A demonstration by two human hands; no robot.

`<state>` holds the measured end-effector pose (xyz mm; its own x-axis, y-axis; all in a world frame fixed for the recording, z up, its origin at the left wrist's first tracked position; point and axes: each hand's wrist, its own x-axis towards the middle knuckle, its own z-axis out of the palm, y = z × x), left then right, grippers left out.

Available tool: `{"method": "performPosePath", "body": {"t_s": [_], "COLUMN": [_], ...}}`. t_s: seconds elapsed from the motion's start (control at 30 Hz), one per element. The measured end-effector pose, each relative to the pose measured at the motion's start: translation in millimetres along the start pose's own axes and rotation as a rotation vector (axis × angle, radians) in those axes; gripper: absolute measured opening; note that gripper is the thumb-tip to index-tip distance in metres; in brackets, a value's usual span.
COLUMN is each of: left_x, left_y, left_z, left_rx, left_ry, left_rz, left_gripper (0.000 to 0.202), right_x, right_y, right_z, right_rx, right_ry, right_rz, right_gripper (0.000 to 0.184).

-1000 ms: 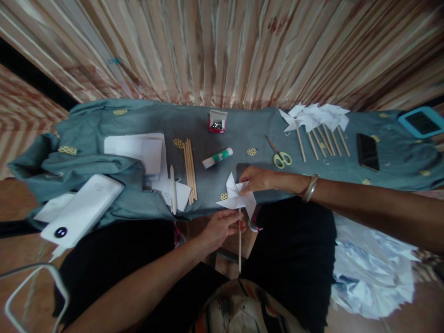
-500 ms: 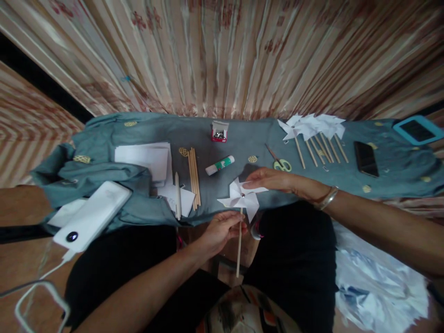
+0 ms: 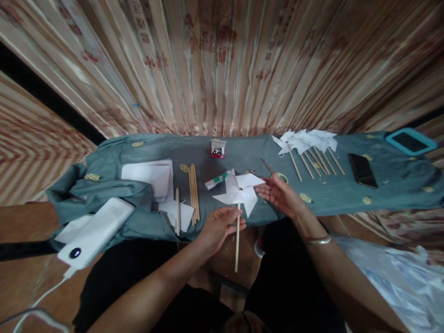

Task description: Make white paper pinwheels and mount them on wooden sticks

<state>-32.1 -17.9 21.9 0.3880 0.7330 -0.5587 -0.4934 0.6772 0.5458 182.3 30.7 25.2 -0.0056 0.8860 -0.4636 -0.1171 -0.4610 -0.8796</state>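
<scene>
A white paper pinwheel (image 3: 239, 190) with a shiny pin at its centre stands upright on a thin wooden stick. My left hand (image 3: 222, 224) pinches the stick just below the blades. To the right, my right hand (image 3: 277, 194) is open, palm turned toward the pinwheel, its fingertips close to the right blade; whether they touch it I cannot tell. Behind the blades lies a glue stick (image 3: 212, 183), partly covered. Scissors (image 3: 282, 177) with green handles lie behind my right hand, which hides part of them.
On the grey cloth (image 3: 194, 150) lie several finished pinwheels (image 3: 308, 139), a black phone (image 3: 362, 170), a blue-framed device (image 3: 411, 141), a small box of pins (image 3: 218, 149), wooden sticks (image 3: 194, 194), a paper stack (image 3: 149, 178), a pencil-like white stick (image 3: 178, 210) and a white power bank (image 3: 95, 233).
My right hand has come off the top of the pinwheel and moved right and down, turning its palm up. My left hand keeps its hold on the stick. The view has tilted slightly upward.
</scene>
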Motion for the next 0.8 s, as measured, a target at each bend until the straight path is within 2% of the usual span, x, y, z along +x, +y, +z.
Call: {"method": "performPosePath", "body": {"t_s": [0.17,0.3,0.4,0.57,0.8], "left_x": [17.5,30.3,38.6,46.8,45.8], "left_y": [18.8,29.0,35.0,39.1,34.2], "left_z": [1.8,2.6,3.3,3.1,3.7], "left_rx": [0.017,0.06,0.049,0.063,0.093], "left_ry": [0.039,0.081,0.115,0.145,0.093], "left_rz": [0.136,0.235,0.295,0.321,0.306], "left_gripper": [0.035,0.033,0.032,0.031,0.033], "right_x": [5.3,2.5,-0.7,-3.5,-4.5], "right_y": [22.6,36.0,38.9,40.9,44.0], "right_z": [15.8,34.6,46.6,57.3,61.9], "right_rx": [0.051,0.033,-0.065,-0.115,-0.103], "right_ry": [-0.098,-0.207,-0.297,-0.374,-0.395], "right_rz": [-0.092,-0.163,-0.2,-0.135,-0.11], "right_gripper": [0.054,0.044,0.039,0.037,0.036]}}
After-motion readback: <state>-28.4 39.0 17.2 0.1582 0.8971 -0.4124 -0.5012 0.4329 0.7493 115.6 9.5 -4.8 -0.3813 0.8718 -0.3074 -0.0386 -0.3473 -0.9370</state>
